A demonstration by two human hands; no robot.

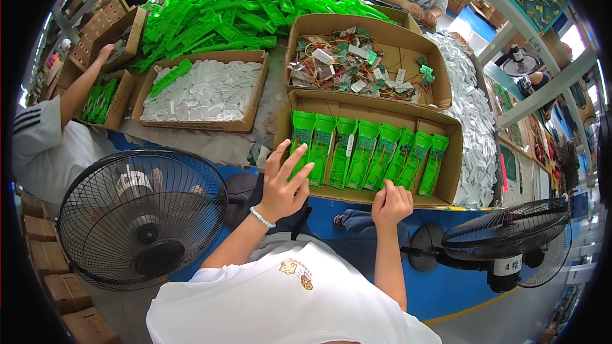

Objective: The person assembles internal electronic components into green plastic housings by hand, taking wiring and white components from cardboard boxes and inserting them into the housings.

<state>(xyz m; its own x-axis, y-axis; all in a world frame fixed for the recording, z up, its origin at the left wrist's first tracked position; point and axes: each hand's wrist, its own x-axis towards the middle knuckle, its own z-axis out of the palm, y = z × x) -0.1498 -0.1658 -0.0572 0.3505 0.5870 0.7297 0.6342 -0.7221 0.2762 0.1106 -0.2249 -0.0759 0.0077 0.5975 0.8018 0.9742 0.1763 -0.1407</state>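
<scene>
In the head view, the left hand (285, 181) is spread open with fingers splayed, holding nothing; its fingertips reach over the near left corner of a shallow cardboard box (454, 153) and lie at, perhaps touching, the lower end of the leftmost green plastic housing (301, 137). A beaded bracelet (261, 217) circles that wrist. The right hand (391, 202) is curled closed at the box's near edge, about midway along it; its fingers pinch at the bottom end of one of the green housings (390, 156), though whether it truly grips the piece cannot be told, since the knuckles hide the contact.

The housings stand in a single row across the box, eight or so, leaning side by side from the left wall toward the right, each with a small circuit board and thin wires inside. Their lower ends lie just beyond both hands.

Behind this box sits a second cardboard box (306, 32) full of loose circuit boards and coloured wires. To its left, a flat box of white parts (205, 92), and beyond it a heap of green plastic shells (236, 9). Another heap of white parts (475, 121) runs along the table's right edge. Two black floor fans (143, 216) (507, 236) stand near the person's knees. Other people work at the far and left edges.
</scene>
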